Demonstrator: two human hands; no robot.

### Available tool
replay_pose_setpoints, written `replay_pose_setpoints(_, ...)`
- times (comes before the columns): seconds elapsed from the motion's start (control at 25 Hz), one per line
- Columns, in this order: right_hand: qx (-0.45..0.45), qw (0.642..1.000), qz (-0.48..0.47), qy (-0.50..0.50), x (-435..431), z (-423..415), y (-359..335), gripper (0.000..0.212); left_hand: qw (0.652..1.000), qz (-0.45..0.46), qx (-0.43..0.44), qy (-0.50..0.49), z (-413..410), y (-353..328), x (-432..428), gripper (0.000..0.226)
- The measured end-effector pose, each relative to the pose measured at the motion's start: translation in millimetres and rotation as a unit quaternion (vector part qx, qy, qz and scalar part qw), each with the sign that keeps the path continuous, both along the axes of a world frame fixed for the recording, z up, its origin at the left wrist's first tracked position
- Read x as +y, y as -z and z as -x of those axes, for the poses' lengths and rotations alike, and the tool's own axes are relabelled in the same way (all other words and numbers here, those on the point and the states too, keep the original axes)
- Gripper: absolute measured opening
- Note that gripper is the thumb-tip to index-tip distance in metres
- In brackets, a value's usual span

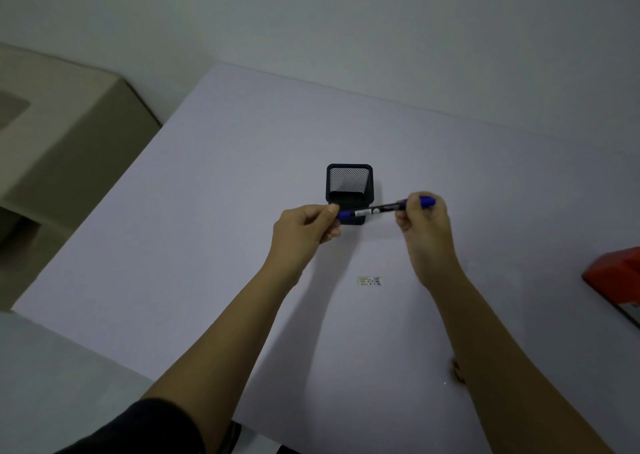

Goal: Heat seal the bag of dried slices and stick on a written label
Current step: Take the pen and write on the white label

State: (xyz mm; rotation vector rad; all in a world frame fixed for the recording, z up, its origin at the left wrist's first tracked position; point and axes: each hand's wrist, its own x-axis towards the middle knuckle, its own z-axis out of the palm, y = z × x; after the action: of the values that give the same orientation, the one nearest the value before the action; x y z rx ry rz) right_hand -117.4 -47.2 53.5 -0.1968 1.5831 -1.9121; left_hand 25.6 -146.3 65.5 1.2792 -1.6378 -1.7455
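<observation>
Bag of dried slices is not showing anywhere; the table (207,245) is lying under both hands. Right hand (420,218) and left hand (304,225) are each pinching 1 end of the pen (377,208), just above the pen holder (349,190). Label (370,281) is lying between the wrists, already written on. Yanking the cap could be flinging ink onto it.

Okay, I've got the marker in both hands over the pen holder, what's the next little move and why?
Probably push the blue cap home with the left hand while the right hand steadies the marker, then drop it into the mesh pen holder right behind it. The label on the table already seems to carry writing, though it is too small to read.
</observation>
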Motion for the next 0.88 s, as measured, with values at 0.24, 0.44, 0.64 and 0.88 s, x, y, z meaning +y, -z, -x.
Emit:
replay_pose_setpoints(0.24,0.348,0.921,-0.162,-0.064,-56.8,33.7,-5.7,0.013,0.951,0.240,-0.190,0.041,33.9,19.4,-40.0,0.039)
replay_pose_setpoints(0.44,0.500,0.795,-0.269,-0.215,-87.9,16.7,23.5,0.019,0.926,0.302,-0.202,0.099,43.1,42.0,-42.6,0.029)
replay_pose_setpoints(0.64,0.583,0.718,-0.337,-0.175,-90.8,24.4,32.2,0.046,0.934,0.301,-0.177,0.075,41.5,43.3,-39.5,0.033)
replay_pose_setpoints(0.88,0.496,0.829,-0.242,-0.093,2.7,32.3,68.6,0.032,0.951,0.269,-0.148,-0.041,-0.9,73.7,9.9,0.023)
